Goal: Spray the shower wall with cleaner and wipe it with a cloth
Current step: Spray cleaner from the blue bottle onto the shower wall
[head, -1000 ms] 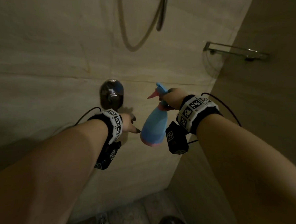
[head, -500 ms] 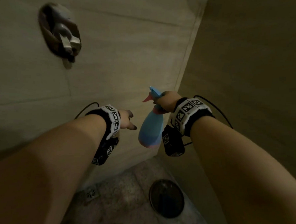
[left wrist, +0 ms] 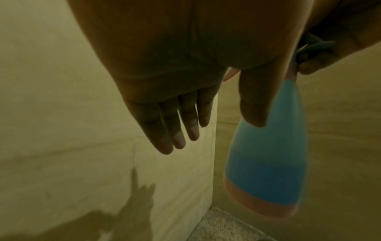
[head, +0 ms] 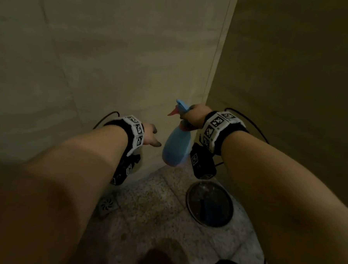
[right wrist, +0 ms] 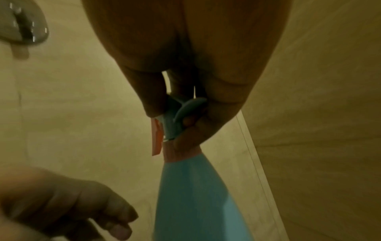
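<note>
My right hand [head: 192, 117] grips the neck of a blue spray bottle [head: 176, 147] with an orange trigger and an orange base; its nozzle points at the beige tiled shower wall [head: 112, 58]. In the right wrist view my fingers [right wrist: 185, 135] curl round the bottle's blue head [right wrist: 175, 117] beside the trigger. My left hand [head: 151, 137] hangs just left of the bottle, holding nothing. In the left wrist view its fingers [left wrist: 175, 124] stretch straight toward the wall, with the bottle [left wrist: 266, 163] to their right. No cloth is in view.
The wall meets a darker side wall [head: 293, 77] at a corner just behind the bottle. On the speckled floor lie a round dark basin [head: 209, 204] below my right wrist and a small floor drain [head: 106, 205]. A chrome tap handle [right wrist: 22, 29] shows in the right wrist view.
My head view has tilted down: the tap, hose and shelf have left the frame and the floor, basin and drain have come in. Both hands keep their pose near the corner.
</note>
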The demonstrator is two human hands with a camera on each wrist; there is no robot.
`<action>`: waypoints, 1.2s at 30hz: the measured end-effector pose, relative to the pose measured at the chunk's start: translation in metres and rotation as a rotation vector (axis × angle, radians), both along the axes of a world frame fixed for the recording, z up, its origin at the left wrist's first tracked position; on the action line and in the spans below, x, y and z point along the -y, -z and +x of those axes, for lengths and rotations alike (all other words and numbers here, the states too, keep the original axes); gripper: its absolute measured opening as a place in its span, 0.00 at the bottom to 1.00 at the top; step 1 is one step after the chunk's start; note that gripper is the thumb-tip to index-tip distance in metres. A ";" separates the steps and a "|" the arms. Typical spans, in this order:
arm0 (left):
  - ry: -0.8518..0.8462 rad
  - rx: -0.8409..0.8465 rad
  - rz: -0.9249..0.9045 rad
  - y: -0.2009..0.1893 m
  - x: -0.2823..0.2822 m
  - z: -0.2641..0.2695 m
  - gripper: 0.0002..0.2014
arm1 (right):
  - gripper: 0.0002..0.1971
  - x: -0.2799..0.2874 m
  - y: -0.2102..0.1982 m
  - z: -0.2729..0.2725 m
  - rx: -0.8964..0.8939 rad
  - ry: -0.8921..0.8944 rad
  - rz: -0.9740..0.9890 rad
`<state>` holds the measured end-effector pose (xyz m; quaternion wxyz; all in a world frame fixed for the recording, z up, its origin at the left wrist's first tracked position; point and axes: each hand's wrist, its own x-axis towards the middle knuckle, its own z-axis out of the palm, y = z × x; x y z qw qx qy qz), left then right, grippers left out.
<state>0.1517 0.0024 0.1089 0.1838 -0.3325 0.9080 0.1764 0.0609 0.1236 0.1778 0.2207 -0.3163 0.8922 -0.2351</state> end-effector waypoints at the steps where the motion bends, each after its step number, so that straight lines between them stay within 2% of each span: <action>1: 0.007 0.005 -0.008 0.014 0.001 -0.001 0.38 | 0.21 0.001 0.014 0.003 -0.088 0.001 0.031; 4: 0.020 0.008 -0.006 0.053 0.007 -0.001 0.37 | 0.19 0.007 0.059 0.006 -0.143 0.027 0.030; 8: 0.011 0.019 0.007 0.101 0.009 0.009 0.37 | 0.20 0.010 0.108 0.006 -0.033 0.030 0.002; 17: -0.046 0.071 0.041 0.169 -0.008 0.017 0.35 | 0.25 0.010 0.197 -0.005 -0.017 0.013 0.096; 22: -0.065 0.037 0.030 0.195 -0.025 0.005 0.25 | 0.25 0.002 0.241 -0.022 0.064 0.010 0.084; 25: -0.052 0.021 0.034 0.209 -0.029 -0.006 0.23 | 0.24 -0.001 0.271 -0.033 0.041 0.007 0.108; 29: -0.036 0.095 0.076 0.237 -0.034 -0.012 0.22 | 0.21 -0.008 0.309 -0.044 0.040 0.017 0.205; 33: -0.026 0.188 0.127 0.261 -0.041 -0.014 0.11 | 0.21 -0.016 0.341 -0.056 0.108 0.056 0.295; 36: -0.038 0.185 0.107 0.275 -0.040 -0.018 0.23 | 0.20 -0.020 0.367 -0.059 0.135 0.062 0.356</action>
